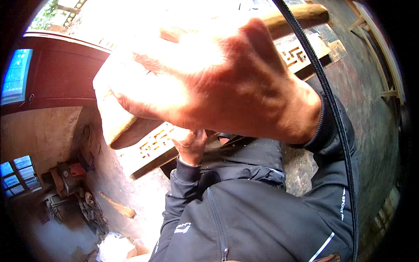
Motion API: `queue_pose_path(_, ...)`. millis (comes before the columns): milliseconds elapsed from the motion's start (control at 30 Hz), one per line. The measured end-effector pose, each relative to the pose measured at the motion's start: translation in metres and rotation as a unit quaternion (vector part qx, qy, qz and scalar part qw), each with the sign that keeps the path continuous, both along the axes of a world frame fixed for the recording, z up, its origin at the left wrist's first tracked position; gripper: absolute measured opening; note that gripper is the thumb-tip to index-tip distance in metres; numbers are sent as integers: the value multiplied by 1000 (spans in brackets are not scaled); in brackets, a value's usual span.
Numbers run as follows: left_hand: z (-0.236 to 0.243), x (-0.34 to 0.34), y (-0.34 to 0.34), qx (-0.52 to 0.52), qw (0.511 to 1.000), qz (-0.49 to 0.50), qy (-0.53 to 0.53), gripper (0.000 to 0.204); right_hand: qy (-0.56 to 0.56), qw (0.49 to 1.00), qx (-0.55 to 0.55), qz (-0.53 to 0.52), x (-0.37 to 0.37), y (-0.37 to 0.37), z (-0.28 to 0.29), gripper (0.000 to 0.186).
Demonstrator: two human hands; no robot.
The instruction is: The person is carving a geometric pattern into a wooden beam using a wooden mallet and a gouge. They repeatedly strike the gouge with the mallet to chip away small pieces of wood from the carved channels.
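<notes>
Obstacles: black cable (321, 72), wooden piece (124, 131) | Passage: right side, above floor (369, 91)

A straw broom (124, 210) lies on the floor (371, 118).

Premises appear to be a woodworking workshop, as evidenced by a wooden board (145, 156) with cut-out fretwork, pale specks on dark trousers (248, 157), a broom (120, 206) on the worn floor (369, 131), and clutter (70, 178) heaped near a paned window (21, 173).
</notes>
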State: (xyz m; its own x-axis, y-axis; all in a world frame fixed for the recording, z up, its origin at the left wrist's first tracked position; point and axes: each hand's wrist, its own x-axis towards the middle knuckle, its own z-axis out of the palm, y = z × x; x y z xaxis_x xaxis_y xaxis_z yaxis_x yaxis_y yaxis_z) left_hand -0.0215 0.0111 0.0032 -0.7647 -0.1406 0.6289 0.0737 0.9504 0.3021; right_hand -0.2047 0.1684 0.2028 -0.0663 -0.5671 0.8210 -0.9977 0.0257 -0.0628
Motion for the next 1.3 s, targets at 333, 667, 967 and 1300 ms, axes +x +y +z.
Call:
queue_pose_path(333,-22,15,18,509,853,-65,96,22,-3,994,91,-68,-22,21,-34,72)
queue_pose_path(667,-23,15,15,429,901,-53,32,26,-9,989,128,-69,-10,13,-26,73)
queue_pose_path(967,-18,12,16,506,857,-71,67,25,-4,992,106,-70,-13,9,-28,66)
queue_pose_path(1300,-17,14,11,482,873,-72,30,23,23,989,135,-63,-22,8,-28,71)
